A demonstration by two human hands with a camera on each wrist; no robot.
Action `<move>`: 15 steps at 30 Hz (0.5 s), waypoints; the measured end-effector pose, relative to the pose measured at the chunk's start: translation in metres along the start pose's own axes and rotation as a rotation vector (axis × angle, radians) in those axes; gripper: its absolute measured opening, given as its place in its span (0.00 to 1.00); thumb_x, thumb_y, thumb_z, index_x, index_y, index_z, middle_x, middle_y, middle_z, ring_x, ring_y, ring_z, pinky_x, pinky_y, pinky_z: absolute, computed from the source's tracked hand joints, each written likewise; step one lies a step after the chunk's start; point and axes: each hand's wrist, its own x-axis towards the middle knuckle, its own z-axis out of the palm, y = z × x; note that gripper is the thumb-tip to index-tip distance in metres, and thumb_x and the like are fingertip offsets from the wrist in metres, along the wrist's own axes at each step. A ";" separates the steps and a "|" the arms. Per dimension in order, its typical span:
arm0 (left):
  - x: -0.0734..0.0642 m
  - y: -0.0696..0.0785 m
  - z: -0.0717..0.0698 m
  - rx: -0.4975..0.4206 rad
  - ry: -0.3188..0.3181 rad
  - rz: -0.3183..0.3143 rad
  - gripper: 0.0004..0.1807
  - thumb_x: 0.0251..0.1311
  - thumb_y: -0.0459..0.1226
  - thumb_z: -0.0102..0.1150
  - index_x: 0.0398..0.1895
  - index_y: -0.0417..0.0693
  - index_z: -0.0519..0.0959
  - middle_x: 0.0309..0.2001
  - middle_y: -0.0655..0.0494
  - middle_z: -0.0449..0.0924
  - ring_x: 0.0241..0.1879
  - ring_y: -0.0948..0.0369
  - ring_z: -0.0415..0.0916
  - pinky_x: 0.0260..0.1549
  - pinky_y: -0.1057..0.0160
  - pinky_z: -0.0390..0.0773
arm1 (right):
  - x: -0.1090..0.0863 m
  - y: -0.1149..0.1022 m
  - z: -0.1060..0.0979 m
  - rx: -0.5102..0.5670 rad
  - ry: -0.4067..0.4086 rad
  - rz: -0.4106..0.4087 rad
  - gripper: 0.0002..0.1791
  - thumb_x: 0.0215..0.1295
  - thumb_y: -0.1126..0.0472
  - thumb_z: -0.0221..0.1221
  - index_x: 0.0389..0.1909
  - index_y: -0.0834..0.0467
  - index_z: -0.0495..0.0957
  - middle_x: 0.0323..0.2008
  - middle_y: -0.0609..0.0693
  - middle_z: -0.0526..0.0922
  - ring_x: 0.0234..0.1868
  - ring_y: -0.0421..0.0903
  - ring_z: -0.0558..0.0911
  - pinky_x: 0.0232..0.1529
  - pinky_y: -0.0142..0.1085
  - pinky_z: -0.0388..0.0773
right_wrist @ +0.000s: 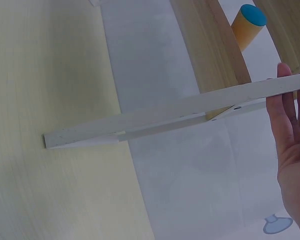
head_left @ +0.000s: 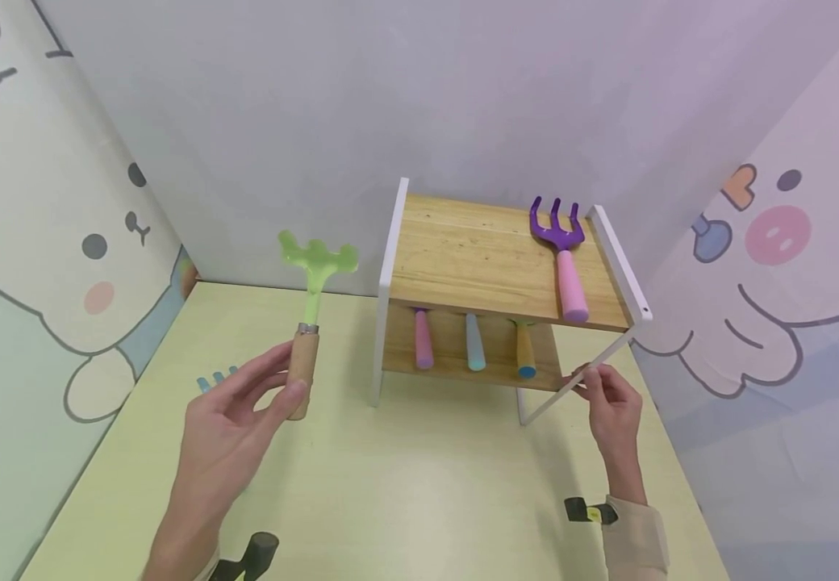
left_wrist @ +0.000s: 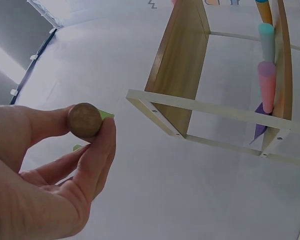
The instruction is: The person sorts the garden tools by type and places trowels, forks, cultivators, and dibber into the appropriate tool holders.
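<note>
My left hand point(head_left: 234, 424) pinches the wooden handle of a small hand rake point(head_left: 318, 266) with light green tines, held upright left of a two-tier shelf point(head_left: 463, 250). In the left wrist view, the round butt of that wooden handle point(left_wrist: 85, 121) sits between thumb and fingers. At the shelf's right side, my right hand point(head_left: 614, 407) grips the white side frame point(right_wrist: 180, 105) near the lower board. On the top board lies a purple hand rake point(head_left: 565, 258) with a pink handle. Pink point(head_left: 423, 343), pale blue point(head_left: 474, 343) and orange point(head_left: 525, 351) handles lie on the lower board.
Blue tines point(head_left: 209, 381) of another tool show on the pale table point(head_left: 405, 484), partly behind my left hand. A grey wall point(head_left: 427, 97) stands behind the shelf, with cartoon-printed panels at left point(head_left: 42, 202) and right point(head_left: 826, 161).
</note>
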 end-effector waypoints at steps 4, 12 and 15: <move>0.003 0.007 0.007 -0.013 -0.034 0.036 0.25 0.62 0.21 0.65 0.64 0.36 0.79 0.59 0.47 0.82 0.51 0.56 0.82 0.46 0.63 0.85 | 0.000 -0.001 0.001 0.021 0.011 -0.008 0.08 0.74 0.77 0.52 0.43 0.83 0.75 0.35 0.49 0.87 0.36 0.40 0.90 0.41 0.31 0.84; 0.012 0.016 0.024 -0.027 -0.113 0.101 0.24 0.62 0.21 0.65 0.63 0.36 0.79 0.58 0.45 0.82 0.48 0.56 0.83 0.44 0.61 0.86 | 0.000 -0.001 0.001 0.039 0.004 -0.015 0.08 0.74 0.77 0.52 0.43 0.82 0.75 0.35 0.50 0.86 0.36 0.40 0.90 0.41 0.31 0.84; 0.017 0.020 0.032 -0.016 -0.135 0.101 0.24 0.62 0.22 0.66 0.63 0.36 0.79 0.59 0.45 0.82 0.49 0.55 0.83 0.44 0.61 0.86 | 0.000 0.000 0.001 0.054 0.003 -0.008 0.08 0.74 0.77 0.52 0.42 0.82 0.76 0.35 0.50 0.86 0.36 0.41 0.90 0.41 0.31 0.85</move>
